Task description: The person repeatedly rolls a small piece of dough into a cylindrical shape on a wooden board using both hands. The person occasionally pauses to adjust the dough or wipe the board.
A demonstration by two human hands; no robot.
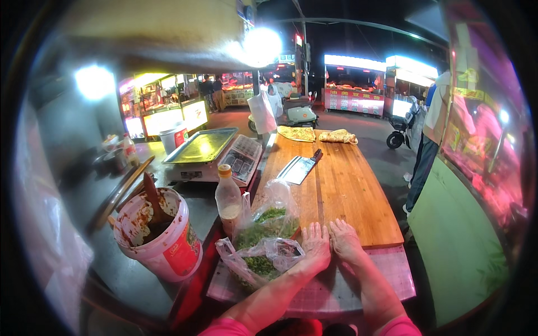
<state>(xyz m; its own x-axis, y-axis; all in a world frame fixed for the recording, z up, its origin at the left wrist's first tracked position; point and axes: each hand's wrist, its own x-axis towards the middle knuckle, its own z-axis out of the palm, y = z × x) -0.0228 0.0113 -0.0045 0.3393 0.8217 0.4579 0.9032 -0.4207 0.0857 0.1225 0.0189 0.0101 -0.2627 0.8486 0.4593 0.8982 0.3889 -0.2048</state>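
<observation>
My left hand (316, 244) and my right hand (345, 240) lie palm down, side by side, at the near edge of a wooden cutting board (353, 197). Neither holds anything. Just left of my left hand are clear plastic bags of chopped green herbs (269, 231), probably scallions. A cleaver (299, 168) with a dark handle lies flat farther up the board. At the board's far end rest a flat piece of pancake (296, 133) and a rolled or folded pancake (338, 136).
To the left stand a sauce bucket (185, 248) with a brown brush or paddle (153, 197) in it, a plastic bottle (228, 197), and a digital scale (239, 157) bearing a metal tray (201, 145). A person (428, 122) stands beyond the board at right, by a green panel (458, 243).
</observation>
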